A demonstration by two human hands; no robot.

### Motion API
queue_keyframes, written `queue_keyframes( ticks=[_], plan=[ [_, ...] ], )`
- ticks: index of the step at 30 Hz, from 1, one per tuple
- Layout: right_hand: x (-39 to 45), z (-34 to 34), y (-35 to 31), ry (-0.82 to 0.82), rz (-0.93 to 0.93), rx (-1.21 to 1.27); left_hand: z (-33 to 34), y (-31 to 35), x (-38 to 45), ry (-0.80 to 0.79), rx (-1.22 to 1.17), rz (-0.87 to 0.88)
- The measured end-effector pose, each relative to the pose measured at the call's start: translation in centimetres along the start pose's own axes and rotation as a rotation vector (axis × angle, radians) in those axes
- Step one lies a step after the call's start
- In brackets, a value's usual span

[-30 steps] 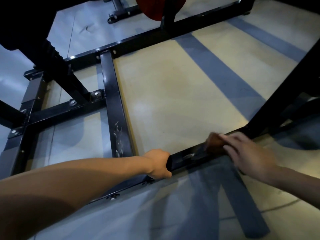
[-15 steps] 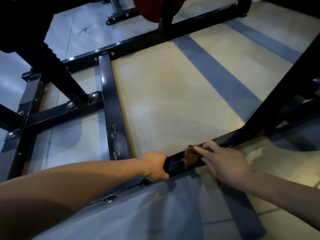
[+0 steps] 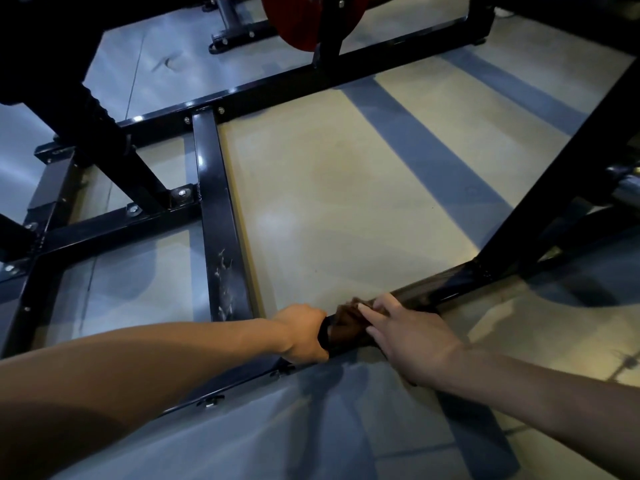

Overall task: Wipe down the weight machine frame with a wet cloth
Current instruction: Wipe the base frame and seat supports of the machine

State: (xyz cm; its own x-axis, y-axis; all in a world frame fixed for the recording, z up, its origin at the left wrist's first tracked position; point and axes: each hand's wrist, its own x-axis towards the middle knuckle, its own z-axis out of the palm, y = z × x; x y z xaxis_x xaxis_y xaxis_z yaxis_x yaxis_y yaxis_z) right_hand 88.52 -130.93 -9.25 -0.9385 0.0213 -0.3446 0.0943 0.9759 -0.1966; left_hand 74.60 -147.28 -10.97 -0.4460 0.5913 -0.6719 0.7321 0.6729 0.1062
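I see the black weight machine frame (image 3: pixel 221 216) lying low across the floor (image 3: pixel 346 188), with the near base rail (image 3: pixel 433 292) running from lower left to upper right. My left hand (image 3: pixel 304 332) is curled round that rail as a brace. My right hand (image 3: pixel 412 332) lies with straight fingers pressing the brown cloth (image 3: pixel 346 320) flat on the rail top, the cloth just beside the left hand. Main risk: with the hands this close, a stroke toward the left would run the cloth into the bracing hand and bunch it. Second risk: a wet rail could let the bracing hand slip, shifting body weight forward. Third: the scuffed crossbar (image 3: pixel 223 271) and the bolts (image 3: pixel 181 202) could snag the cloth. Smallest: the rail's underside may go unwiped; I cannot tell its condition.
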Motion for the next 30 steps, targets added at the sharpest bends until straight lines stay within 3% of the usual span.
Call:
queue_keyframes(
  ticks=[2,7,10,12,15,19,22,25,28,30],
  plan=[
    [-0.5,0.3,2.1,0.061,0.053,-0.067,0.0,0.0,0.1,-0.001,-0.002,-0.002],
    [-1.8,2.0,11.7,0.446,0.426,0.040,0.1,-0.2,0.0,-0.008,-0.009,0.009],
    [-2.0,1.2,12.5,0.421,0.563,0.051,-0.1,-0.2,0.1,-0.025,-0.024,0.014],
    [-1.7,0.8,10.2,0.384,0.538,0.108,-0.1,-0.1,0.1,-0.023,-0.028,0.021],
    [-0.7,0.9,4.6,0.224,0.309,0.154,0.1,-0.2,0.2,-0.015,-0.028,0.020],
    [0.2,0.7,0.7,0.051,0.053,0.024,0.0,-0.2,0.4,-0.010,0.020,0.023],
    [-0.5,1.3,4.4,0.203,0.144,-0.018,0.0,-0.1,0.5,-0.018,0.043,0.027],
    [-1.5,2.1,10.3,0.424,0.358,0.044,-0.2,0.0,0.7,-0.041,0.065,0.036],
    [-2.2,1.4,12.8,0.407,0.556,0.137,-0.5,0.3,0.7,-0.069,0.075,0.031],
    [-2.0,0.7,11.9,0.375,0.586,0.189,-0.6,0.5,0.5,-0.070,0.062,0.015]
  ],
)
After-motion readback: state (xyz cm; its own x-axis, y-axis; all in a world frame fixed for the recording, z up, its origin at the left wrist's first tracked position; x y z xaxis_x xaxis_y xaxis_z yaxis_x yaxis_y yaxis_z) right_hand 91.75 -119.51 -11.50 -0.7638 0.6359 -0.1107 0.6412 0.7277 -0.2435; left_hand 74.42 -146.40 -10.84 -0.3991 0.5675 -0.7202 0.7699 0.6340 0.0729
